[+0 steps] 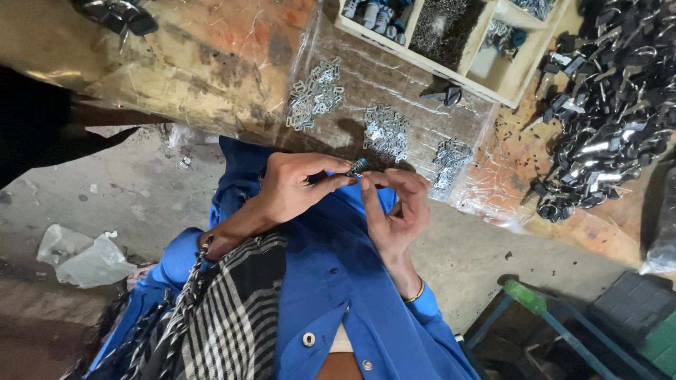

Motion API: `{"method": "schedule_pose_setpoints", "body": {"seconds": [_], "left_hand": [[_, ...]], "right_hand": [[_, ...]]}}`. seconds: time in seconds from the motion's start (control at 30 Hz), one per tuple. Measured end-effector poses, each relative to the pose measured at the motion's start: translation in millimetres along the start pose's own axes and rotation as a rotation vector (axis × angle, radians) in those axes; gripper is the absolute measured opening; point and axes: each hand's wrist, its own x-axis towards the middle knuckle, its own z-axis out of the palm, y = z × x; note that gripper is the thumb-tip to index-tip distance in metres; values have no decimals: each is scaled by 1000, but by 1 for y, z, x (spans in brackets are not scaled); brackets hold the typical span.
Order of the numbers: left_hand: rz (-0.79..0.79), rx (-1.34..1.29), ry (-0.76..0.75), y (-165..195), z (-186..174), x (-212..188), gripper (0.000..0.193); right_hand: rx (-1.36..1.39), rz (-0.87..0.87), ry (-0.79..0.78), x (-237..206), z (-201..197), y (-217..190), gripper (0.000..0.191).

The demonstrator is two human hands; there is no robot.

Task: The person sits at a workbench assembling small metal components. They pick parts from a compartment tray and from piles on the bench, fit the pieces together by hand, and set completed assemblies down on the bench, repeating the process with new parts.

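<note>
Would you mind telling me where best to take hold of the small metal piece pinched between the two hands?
Probably by its two ends. The small metal piece is short and lies slanted between the hands, so the left hand pinches the near end and the right hand comes in from the opposite side with its fingertips.

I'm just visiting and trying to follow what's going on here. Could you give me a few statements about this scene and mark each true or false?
1. Both hands pinch one small metal part between them. True: the left hand and right hand meet on the small metal part.
2. The wooden tray is empty. False: the wooden tray holds small parts in its compartments.
3. Small silvery pieces lie in heaps on clear plastic sheet. True: silvery pieces, plastic sheet.
4. The person wears a red shirt. False: the shirt is blue.
</note>
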Motion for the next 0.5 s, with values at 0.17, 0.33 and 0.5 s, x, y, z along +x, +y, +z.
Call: {"method": "schedule_pose_setpoints", "body": {"seconds": [0.17, 0.33, 0.5], "left_hand": [[36, 36, -14, -1, -1, -2, 22], [197, 145, -19, 4, -7, -1, 21], [260, -2, -53, 13, -15, 7, 24]], "right_hand": [[-158, -115, -24, 4, 1, -6, 36], [-298, 51, -180, 23, -13, -18, 35], [-183, -6, -405, 47, -29, -16, 28]]}}
